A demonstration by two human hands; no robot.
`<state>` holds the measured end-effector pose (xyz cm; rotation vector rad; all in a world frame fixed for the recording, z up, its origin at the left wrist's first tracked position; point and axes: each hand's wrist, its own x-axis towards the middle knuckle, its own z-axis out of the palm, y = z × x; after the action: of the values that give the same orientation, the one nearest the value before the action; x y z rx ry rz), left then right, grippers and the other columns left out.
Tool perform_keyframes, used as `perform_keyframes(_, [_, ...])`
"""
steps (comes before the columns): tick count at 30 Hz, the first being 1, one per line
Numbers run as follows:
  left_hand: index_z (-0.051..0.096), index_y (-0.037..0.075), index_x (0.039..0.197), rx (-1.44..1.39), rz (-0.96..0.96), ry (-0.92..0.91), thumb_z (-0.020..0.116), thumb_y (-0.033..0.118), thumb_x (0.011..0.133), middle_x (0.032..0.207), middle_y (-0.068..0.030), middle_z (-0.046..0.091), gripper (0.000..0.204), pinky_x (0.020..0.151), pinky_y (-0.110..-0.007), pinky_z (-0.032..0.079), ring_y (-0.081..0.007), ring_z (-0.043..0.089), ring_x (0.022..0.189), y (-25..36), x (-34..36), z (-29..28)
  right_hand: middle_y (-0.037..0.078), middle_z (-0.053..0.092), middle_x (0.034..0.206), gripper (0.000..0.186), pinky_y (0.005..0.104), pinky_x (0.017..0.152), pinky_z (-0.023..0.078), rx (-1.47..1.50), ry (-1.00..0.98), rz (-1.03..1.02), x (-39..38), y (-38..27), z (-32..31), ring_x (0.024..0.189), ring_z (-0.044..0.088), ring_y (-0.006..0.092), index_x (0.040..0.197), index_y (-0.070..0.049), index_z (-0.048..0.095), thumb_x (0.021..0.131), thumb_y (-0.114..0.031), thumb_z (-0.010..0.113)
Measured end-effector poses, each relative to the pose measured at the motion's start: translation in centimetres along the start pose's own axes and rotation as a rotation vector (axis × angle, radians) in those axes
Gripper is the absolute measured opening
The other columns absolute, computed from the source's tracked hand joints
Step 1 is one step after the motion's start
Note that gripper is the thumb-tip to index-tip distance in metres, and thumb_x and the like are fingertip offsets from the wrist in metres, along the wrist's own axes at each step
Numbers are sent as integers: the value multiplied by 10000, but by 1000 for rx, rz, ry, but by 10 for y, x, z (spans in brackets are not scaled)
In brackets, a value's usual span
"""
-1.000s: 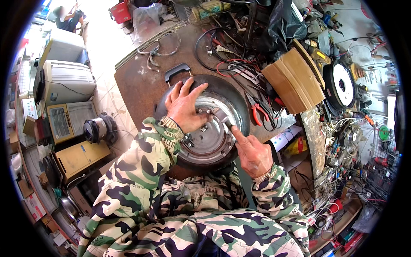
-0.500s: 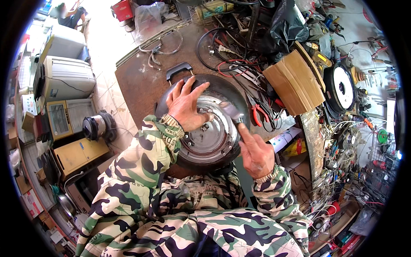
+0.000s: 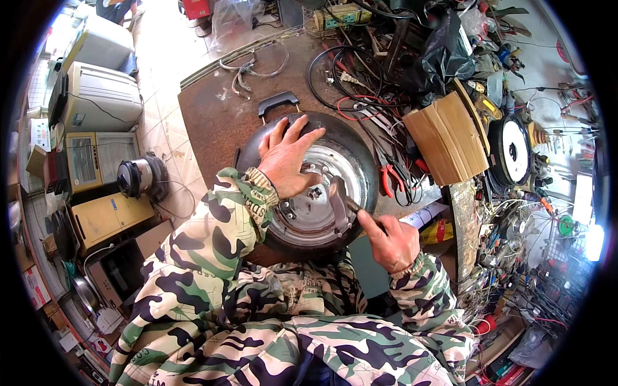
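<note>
A round dark metal pan (image 3: pixel 357 167) lies bottom-up on a rusty table, black handle (image 3: pixel 277 101) at its far side, with a silvery ringed centre (image 3: pixel 293 219) and small bolts. My left hand (image 3: pixel 286 161) rests on its upper left, fingers spread over the rim and thumb toward the centre. My right hand (image 3: pixel 391 241) holds a scraper-like metal tool (image 3: pixel 338 202), its blurred blade over the right of the centre. Red-handled pliers (image 3: pixel 389 177) lie beside the pan.
Cables (image 3: pixel 341 77), tools and a cardboard piece (image 3: pixel 444 138) crowd the table's right. Appliances (image 3: pixel 103 109) and a metal canister (image 3: pixel 138 174) stand on the left. Cluttered tools and wires (image 3: pixel 515 257) fill the far right. A person (image 3: pixel 116 9) is partly visible at top left.
The tool and my right hand have shifted slightly down and to the right, the blade turning more upright. My left hand stays on the pan. The view has tilted slightly.
</note>
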<state>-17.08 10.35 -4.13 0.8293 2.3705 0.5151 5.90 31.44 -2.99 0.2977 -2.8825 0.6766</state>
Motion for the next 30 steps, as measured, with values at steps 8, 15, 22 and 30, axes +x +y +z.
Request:
perform_keyframes(8, [482,264,1592,-45,-25,14,948,327,715,1743,-133,270,995,1261,-636,150,-469,149,1612,-1,1,2,80,525,829,756,383,517,515,-87,-153,-26,18,4,-11,606,610,240,1533,-199,605,801,-44,713])
perform_keyframes(15, [494,308,1584,40,35,144,954,393,660,1723,-75,320,1036,1251,-572,205,-392,231,1583,-15,-1,19,62,483,800,780,369,499,497,-142,-211,-71,22,9,-7,579,565,223,1564,-226,571,817,-67,730])
perform_keyframes(22, [528,285,1557,-7,39,127,961,397,660,1720,-106,325,1002,1239,-605,189,-440,212,1590,-15,0,19,51,442,771,731,367,511,504,-110,-110,-122,24,4,-10,574,555,210,1540,-173,593,826,-72,715])
perform_keyframes(30, [617,370,1457,-61,8,46,946,241,698,1733,-120,299,838,1244,-624,183,-459,179,1601,3,-2,0,48,443,782,784,367,502,498,-167,-185,-84,23,0,-13,567,537,208,1583,-182,547,820,-81,695])
